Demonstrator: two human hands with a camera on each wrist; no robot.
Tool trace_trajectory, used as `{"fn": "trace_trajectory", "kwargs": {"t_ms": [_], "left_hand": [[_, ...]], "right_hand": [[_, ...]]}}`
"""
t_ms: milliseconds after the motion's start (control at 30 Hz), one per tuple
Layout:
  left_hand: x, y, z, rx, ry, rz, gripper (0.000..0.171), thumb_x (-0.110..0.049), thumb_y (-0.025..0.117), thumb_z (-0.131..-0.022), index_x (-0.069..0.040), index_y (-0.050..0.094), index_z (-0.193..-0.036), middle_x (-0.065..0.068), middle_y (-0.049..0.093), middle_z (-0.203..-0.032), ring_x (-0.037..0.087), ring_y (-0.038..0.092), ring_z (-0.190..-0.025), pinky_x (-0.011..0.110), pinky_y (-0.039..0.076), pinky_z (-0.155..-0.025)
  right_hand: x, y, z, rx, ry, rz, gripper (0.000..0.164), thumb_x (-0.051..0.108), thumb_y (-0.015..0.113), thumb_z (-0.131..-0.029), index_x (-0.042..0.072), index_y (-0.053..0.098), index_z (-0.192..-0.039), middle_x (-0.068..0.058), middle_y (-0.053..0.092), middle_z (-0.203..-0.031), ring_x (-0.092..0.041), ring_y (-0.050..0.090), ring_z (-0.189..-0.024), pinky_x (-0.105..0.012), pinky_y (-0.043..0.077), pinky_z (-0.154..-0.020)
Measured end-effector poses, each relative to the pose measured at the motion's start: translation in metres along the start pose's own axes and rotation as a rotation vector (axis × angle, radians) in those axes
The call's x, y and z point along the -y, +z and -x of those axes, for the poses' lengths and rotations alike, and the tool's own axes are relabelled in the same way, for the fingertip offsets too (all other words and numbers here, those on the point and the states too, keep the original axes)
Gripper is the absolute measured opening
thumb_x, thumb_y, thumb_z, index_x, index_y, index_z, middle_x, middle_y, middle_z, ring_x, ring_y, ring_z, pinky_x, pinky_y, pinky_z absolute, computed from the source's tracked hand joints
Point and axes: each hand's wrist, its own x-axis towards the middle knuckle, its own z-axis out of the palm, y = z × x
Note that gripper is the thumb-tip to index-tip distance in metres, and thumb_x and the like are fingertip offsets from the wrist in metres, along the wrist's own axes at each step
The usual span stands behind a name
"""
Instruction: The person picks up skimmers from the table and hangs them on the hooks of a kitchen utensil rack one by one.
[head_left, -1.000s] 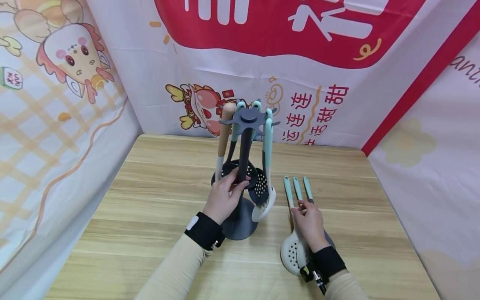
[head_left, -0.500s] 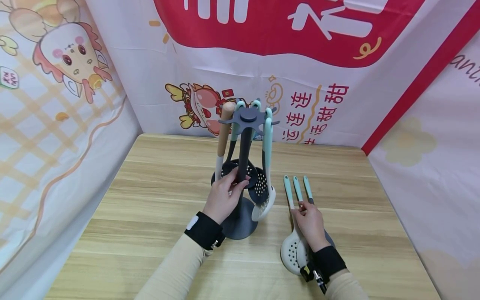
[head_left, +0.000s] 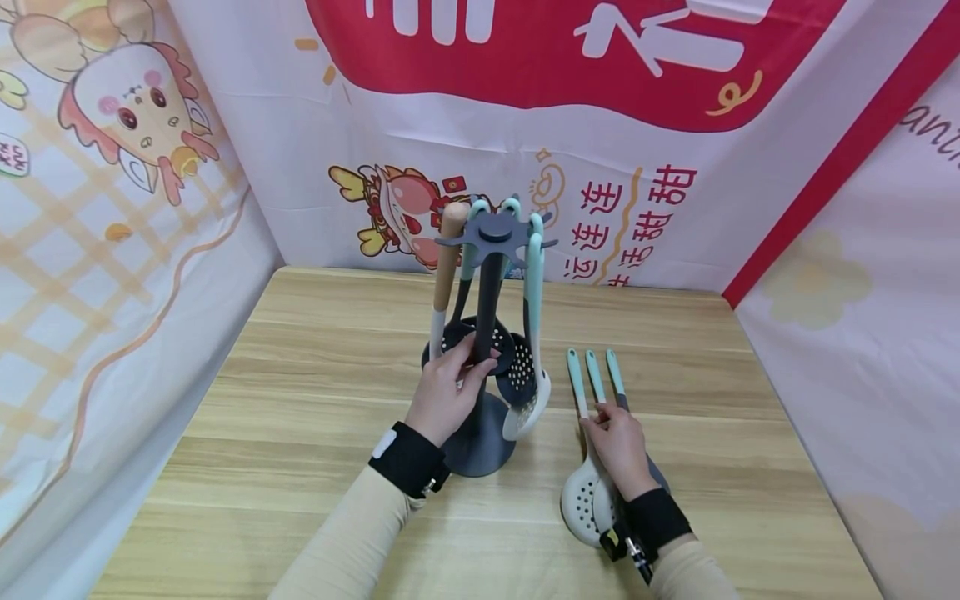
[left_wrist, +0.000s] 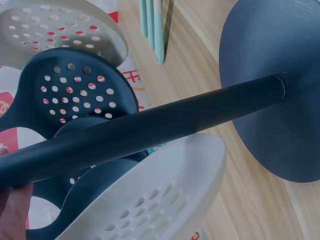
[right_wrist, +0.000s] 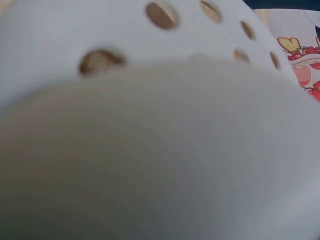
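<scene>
In the head view my left hand (head_left: 438, 396) grips the dark post of a utensil stand (head_left: 491, 292), whose round base rests on the table. From its top hang a wooden-handled utensil (head_left: 447, 258), a dark skimmer (head_left: 517, 375), a white slotted spoon (head_left: 532, 412) and others partly hidden. To the right, my right hand (head_left: 621, 450) pinches the middle one of three mint-handled utensils lying side by side, a white ladle (head_left: 604, 500) by its smooth bowl. A white skimmer (head_left: 579, 504) lies left of it, a dark-ended utensil (head_left: 657, 475) right, mostly covered by the hand.
The wooden table (head_left: 300, 417) meets a printed cloth backdrop (head_left: 465, 133) behind the stand. Side cloths (head_left: 150, 275) border it left and right. In the left wrist view the stand's base (left_wrist: 275, 110) and hanging perforated heads surround the post.
</scene>
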Motion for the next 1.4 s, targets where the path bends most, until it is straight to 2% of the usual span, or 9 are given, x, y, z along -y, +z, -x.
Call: {"fn": "trace_trajectory", "kwargs": {"t_ms": [267, 367, 467, 500, 600, 733, 1000, 1233, 1400], "left_hand": [[0.0002, 0.0004, -0.0002, 0.000, -0.003, -0.004, 0.025, -0.009, 0.061, -0.098, 0.002, 0.062, -0.121, 0.015, 0.073, -0.107, 0.026, 0.072, -0.102, 0.032, 0.060, -0.085], [0.0005, 0.0004, -0.0002, -0.001, -0.007, -0.012, 0.025, -0.009, 0.061, -0.098, 0.002, 0.062, -0.121, 0.014, 0.073, -0.107, 0.025, 0.072, -0.101, 0.032, 0.060, -0.085], [0.0003, 0.0001, 0.0000, -0.001, -0.009, -0.018, 0.025, -0.010, 0.061, -0.098, 0.002, 0.062, -0.120, 0.013, 0.073, -0.107, 0.025, 0.072, -0.101, 0.032, 0.060, -0.085], [0.0001, 0.0001, 0.0000, -0.001, -0.008, -0.018, 0.025, -0.009, 0.061, -0.098, 0.002, 0.062, -0.120, 0.013, 0.073, -0.107, 0.025, 0.072, -0.101, 0.032, 0.060, -0.085], [-0.0006, -0.0001, -0.0001, -0.002, -0.004, -0.015, 0.024, -0.009, 0.061, -0.098, 0.002, 0.063, -0.120, 0.013, 0.073, -0.106, 0.025, 0.072, -0.101, 0.032, 0.060, -0.085], [-0.0016, -0.0001, -0.0003, -0.005, 0.003, -0.009, 0.023, -0.009, 0.061, -0.098, 0.002, 0.063, -0.118, 0.013, 0.073, -0.106, 0.025, 0.072, -0.101, 0.032, 0.060, -0.085], [-0.0009, 0.0003, 0.0005, -0.008, 0.005, -0.007, 0.023, -0.008, 0.061, -0.098, 0.002, 0.063, -0.118, 0.013, 0.073, -0.106, 0.025, 0.072, -0.102, 0.031, 0.060, -0.085], [-0.0014, 0.0004, 0.0010, -0.006, -0.007, -0.005, 0.023, -0.009, 0.061, -0.099, 0.002, 0.063, -0.119, 0.013, 0.073, -0.107, 0.025, 0.071, -0.103, 0.032, 0.060, -0.086], [-0.0021, 0.0002, 0.0010, -0.005, -0.011, -0.005, 0.023, -0.009, 0.061, -0.098, 0.002, 0.063, -0.119, 0.013, 0.073, -0.107, 0.025, 0.071, -0.103, 0.032, 0.060, -0.086]], "right_hand": [[0.0017, -0.0003, 0.0002, 0.020, -0.012, 0.044, 0.055, 0.020, 0.068, -0.093, -0.007, 0.051, -0.138, -0.011, 0.063, -0.090, -0.022, 0.057, -0.077, -0.027, 0.047, -0.063], [0.0021, 0.0009, -0.0008, 0.028, -0.013, 0.066, 0.046, 0.022, 0.070, -0.092, -0.005, 0.058, -0.128, -0.010, 0.061, -0.085, -0.020, 0.053, -0.072, -0.026, 0.044, -0.060], [0.0023, 0.0021, -0.0010, 0.028, -0.019, 0.099, 0.031, 0.024, 0.071, -0.092, -0.001, 0.065, -0.111, -0.009, 0.059, -0.082, -0.020, 0.050, -0.068, -0.026, 0.041, -0.056], [0.0020, 0.0022, -0.0010, 0.028, -0.026, 0.113, 0.028, 0.024, 0.071, -0.092, 0.000, 0.065, -0.104, -0.009, 0.058, -0.080, -0.020, 0.049, -0.067, -0.026, 0.040, -0.055], [0.0022, 0.0025, -0.0006, 0.030, -0.044, 0.147, 0.024, 0.025, 0.071, -0.092, 0.002, 0.064, -0.097, -0.007, 0.055, -0.075, -0.021, 0.048, -0.064, -0.027, 0.039, -0.054], [0.0028, 0.0028, -0.0002, 0.034, -0.062, 0.172, 0.023, 0.024, 0.071, -0.092, 0.003, 0.062, -0.092, -0.006, 0.054, -0.071, -0.020, 0.049, -0.063, -0.027, 0.038, -0.054], [0.0040, 0.0046, 0.0004, 0.046, -0.044, 0.190, 0.022, 0.022, 0.072, -0.091, 0.002, 0.064, -0.089, -0.007, 0.057, -0.073, -0.019, 0.052, -0.062, -0.026, 0.041, -0.052], [0.0052, 0.0066, -0.0008, 0.066, -0.036, 0.239, 0.023, 0.024, 0.071, -0.092, 0.002, 0.065, -0.088, -0.007, 0.056, -0.073, -0.021, 0.051, -0.069, -0.026, 0.041, -0.056], [0.0080, 0.0064, -0.0016, 0.081, -0.026, 0.284, 0.026, 0.025, 0.070, -0.092, 0.004, 0.064, -0.079, -0.007, 0.055, -0.073, -0.023, 0.052, -0.074, -0.028, 0.041, -0.059]]}}
